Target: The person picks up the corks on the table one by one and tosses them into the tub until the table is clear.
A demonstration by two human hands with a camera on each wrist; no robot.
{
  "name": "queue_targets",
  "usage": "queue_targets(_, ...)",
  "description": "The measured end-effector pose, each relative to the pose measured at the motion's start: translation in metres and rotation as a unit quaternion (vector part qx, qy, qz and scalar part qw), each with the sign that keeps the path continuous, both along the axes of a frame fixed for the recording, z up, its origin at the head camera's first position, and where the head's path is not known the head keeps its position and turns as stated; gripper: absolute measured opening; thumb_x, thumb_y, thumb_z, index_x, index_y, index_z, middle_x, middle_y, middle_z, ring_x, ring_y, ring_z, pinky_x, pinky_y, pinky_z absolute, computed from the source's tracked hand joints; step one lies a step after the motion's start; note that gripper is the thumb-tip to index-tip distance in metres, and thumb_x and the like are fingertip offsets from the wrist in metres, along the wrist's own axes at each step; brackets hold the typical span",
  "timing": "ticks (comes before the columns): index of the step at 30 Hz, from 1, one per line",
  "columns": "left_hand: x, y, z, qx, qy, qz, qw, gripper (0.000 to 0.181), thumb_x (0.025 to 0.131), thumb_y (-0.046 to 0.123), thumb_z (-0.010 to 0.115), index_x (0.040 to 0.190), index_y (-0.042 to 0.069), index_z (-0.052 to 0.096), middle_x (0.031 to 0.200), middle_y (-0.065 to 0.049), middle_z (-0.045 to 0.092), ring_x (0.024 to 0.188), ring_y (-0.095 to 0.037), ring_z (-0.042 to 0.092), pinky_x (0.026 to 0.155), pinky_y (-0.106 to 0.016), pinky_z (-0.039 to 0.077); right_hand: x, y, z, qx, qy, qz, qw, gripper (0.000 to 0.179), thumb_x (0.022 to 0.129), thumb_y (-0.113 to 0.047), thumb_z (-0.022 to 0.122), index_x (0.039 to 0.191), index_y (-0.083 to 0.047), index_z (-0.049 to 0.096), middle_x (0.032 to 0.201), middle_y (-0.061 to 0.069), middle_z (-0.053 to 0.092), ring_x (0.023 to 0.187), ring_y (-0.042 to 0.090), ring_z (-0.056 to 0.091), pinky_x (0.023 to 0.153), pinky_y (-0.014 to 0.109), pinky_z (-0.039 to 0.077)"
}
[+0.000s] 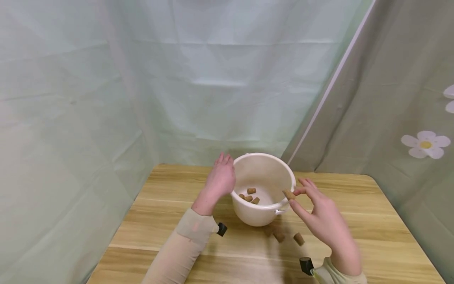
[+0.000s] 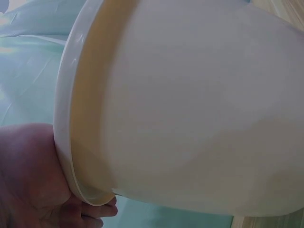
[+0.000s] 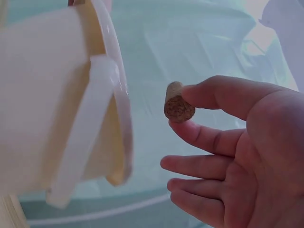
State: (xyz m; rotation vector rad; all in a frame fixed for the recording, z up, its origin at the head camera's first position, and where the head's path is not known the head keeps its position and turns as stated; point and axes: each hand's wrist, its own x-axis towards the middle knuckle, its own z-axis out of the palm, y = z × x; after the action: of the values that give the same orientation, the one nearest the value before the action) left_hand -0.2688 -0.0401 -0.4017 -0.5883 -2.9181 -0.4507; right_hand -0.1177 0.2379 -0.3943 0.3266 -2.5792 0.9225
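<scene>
A white bucket (image 1: 253,217) stands upright on the wooden table, with several cork stoppers (image 1: 251,191) lying on its bottom. My left hand (image 1: 220,179) grips the bucket's left rim; in the left wrist view its fingers (image 2: 97,210) wrap under the rim. Between thumb and forefinger, my right hand (image 1: 324,217) pinches one cork (image 1: 289,194) at the right edge of the bucket. That cork (image 3: 178,107) shows its round speckled end in the right wrist view, beside the bucket's mouth, while the other fingers are spread.
Loose corks (image 1: 299,239) lie on the table (image 1: 159,221) in front of the bucket, close to my right wrist. The bucket's white handle (image 3: 83,128) hangs down its side. Pale green cloth (image 1: 227,98) hangs behind the table, and a grey flowered curtain (image 1: 376,118) is at the right.
</scene>
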Motion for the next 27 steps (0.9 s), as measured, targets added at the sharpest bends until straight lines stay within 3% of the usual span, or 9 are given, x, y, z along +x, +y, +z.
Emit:
queue_targets(13, -0.003, 0.001, 0.001, 0.010, -0.005, 0.002, 0.9999, 0.048, 0.116, 0.013, 0.034, 0.157, -0.013, 0.042, 0.167, -0.027, 0.036, 0.160, -0.043, 0.021, 0.131, -0.050, 0.016, -0.016, -0.015, 0.001, -0.036, -0.015, -0.013, 0.9992, 0.019, 0.104, -0.032, 0.074, 0.109, -0.014, 0.070, 0.161, 0.017, 0.052, 0.155, 0.044, 0.036, 0.119, 0.075, 0.032)
queue_targets(27, -0.001, 0.001, 0.000, 0.001, -0.003, 0.002, 1.0000, 0.048, 0.116, 0.013, 0.035, 0.156, -0.012, 0.043, 0.167, -0.027, 0.037, 0.160, -0.044, 0.022, 0.131, -0.051, 0.017, -0.025, -0.022, 0.003, -0.046, -0.035, -0.020, 0.9981, 0.025, 0.105, -0.037, 0.072, 0.112, -0.013, 0.071, 0.163, 0.016, 0.049, 0.157, 0.040, 0.033, 0.122, 0.072, 0.031)
